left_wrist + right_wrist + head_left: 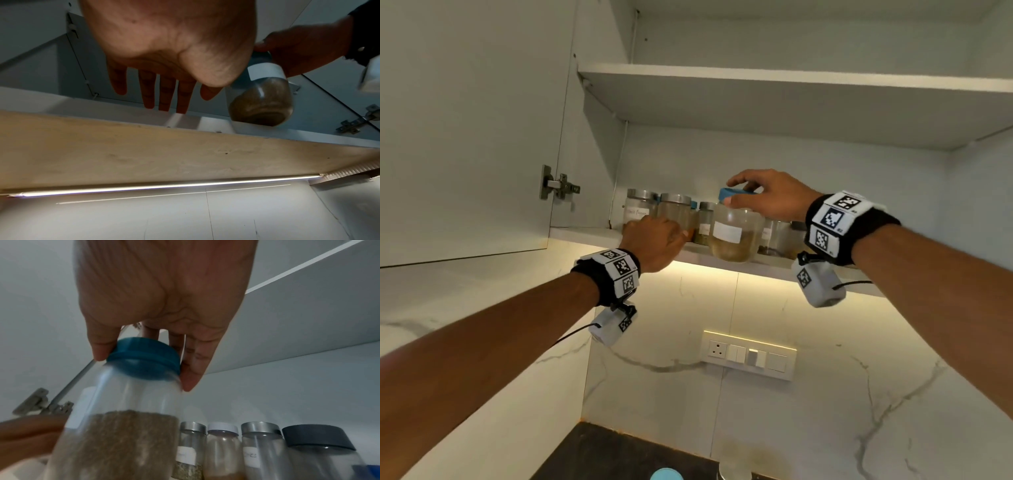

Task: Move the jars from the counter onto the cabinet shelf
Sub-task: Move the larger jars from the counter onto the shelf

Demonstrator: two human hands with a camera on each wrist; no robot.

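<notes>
A clear jar [734,236] with a blue lid [734,196], a white label and brown grains hangs slightly tilted at the front edge of the lower cabinet shelf [592,236]. My right hand [753,197] grips it from above by the lid. The right wrist view shows the thumb and fingers of that hand [160,313] curled round the lid [144,356] above the jar body [123,418]. To the jar's left, my left hand [654,240] reaches over the shelf edge. Its fingers [164,91] are straight and hold nothing, and the jar [261,100] sits beside them.
Several labelled jars [642,209] [224,447] line the back of the lower shelf, one with a black lid [316,439]. The upper shelf [791,102] is bare. An open door [465,137] stands left. On the dark counter below are a blue lid [666,474] and another jar [734,466].
</notes>
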